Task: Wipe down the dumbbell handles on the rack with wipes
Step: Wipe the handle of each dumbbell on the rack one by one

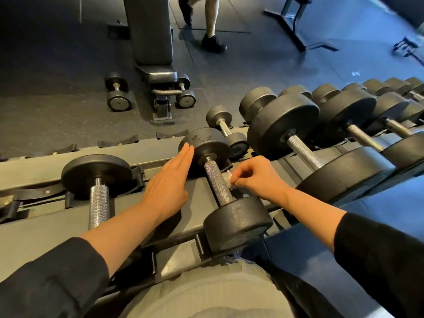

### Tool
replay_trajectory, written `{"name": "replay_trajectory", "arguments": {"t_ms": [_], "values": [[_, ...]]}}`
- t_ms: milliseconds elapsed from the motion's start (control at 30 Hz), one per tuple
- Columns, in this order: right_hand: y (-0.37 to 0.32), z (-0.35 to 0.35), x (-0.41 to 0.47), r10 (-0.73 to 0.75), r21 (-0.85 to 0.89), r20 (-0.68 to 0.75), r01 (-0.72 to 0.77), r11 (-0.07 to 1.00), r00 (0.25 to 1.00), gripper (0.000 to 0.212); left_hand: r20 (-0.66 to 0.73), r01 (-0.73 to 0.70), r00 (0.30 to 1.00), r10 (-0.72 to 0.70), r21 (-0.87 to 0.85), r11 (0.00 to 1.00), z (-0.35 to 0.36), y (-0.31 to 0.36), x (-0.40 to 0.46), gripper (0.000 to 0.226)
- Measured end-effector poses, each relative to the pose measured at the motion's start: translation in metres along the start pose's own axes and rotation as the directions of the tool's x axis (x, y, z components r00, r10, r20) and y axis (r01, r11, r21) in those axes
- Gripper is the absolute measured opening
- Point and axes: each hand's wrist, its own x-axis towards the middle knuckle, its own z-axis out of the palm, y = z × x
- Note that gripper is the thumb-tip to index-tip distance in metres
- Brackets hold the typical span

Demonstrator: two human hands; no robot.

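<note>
nearest, the black round-headed dumbbell (227, 191) lies in its cradle on the grey steel rack (34, 166), its knurled silver handle (218, 183) running up and away between the two hands. the right hand (257, 177) has its fingers curled, pinching a small crumpled white wipe (227, 177) right against the right side of that handle, about midway along. the left hand (169, 182) is flat, fingers straight and together, their tips touching the far head of the same dumbbell, as if to steady it. to do this step well, the wipe likely wants spreading wider so it wraps the knurling rather than dabbing one side, then drawn along the bar's length while the left hand keeps the weight from rolling in its cradle; the underside is easy to miss. left of it sits a second black dumbbell with a knurled handle (98, 200), and to the right a row of larger black dumbbells (321, 143) waits. beyond, on the dark rubber floor, stands a black padded bench (149, 37), and another person's legs (211, 24) pass behind it.
</note>
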Motion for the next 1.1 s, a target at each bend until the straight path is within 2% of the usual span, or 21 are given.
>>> {"name": "replay_trajectory", "arguments": {"t_ms": [100, 233, 333, 433, 567, 700, 833, 933, 1100], "values": [[-0.008, -0.009, -0.01, -0.05, 0.123, -0.08, 0.059, 0.991, 0.996, 0.026, 0.016, 0.005, 1.0, -0.005, 0.014, 1.0, -0.008, 0.0, -0.001, 0.087], [-0.031, -0.002, -0.004, -0.096, 0.178, -0.175, 0.127, 0.976, 0.98, 0.013, 0.013, 0.031, 0.999, -0.032, 0.026, 0.999, -0.026, 0.002, -0.009, 0.083], [-0.049, 0.021, 0.009, -0.136, 0.185, -0.135, 0.159, 0.97, 0.982, 0.015, -0.043, 0.067, 0.997, -0.065, 0.059, 0.996, -0.04, -0.007, -0.023, 0.078], [-0.066, 0.048, 0.022, -0.176, 0.166, -0.043, 0.18, 0.969, 0.984, 0.025, -0.166, 0.157, 0.975, -0.148, 0.044, 0.987, -0.053, -0.022, -0.047, 0.073], [-0.086, 0.08, 0.033, -0.235, 0.075, 0.145, 0.226, 0.971, 0.961, 0.023, -0.353, 0.327, 0.878, -0.324, -0.052, 0.944, -0.066, -0.045, -0.079, 0.067], [-0.103, 0.104, 0.041, -0.323, -0.017, 0.276, 0.341, 0.94, 0.905, 0.023, -0.473, 0.386, 0.781, -0.408, -0.147, 0.911, -0.063, -0.053, -0.111, 0.063], [-0.117, 0.127, 0.049, -0.357, -0.132, 0.285, 0.405, 0.905, 0.89, 0.023, -0.54, 0.457, 0.677, -0.501, -0.226, 0.86, -0.053, -0.044, -0.133, 0.064], [-0.129, 0.144, 0.052, -0.381, -0.181, 0.259, 0.432, 0.883, 0.887, 0.022, -0.558, 0.467, 0.646, -0.52, -0.25, 0.848, -0.045, -0.039, -0.137, 0.061], [-0.137, 0.164, 0.048, -0.379, -0.026, 0.237, 0.396, 0.918, 0.895, 0.024, -0.571, 0.492, 0.609, -0.55, -0.271, 0.827, -0.035, -0.031, -0.14, 0.057]]}}
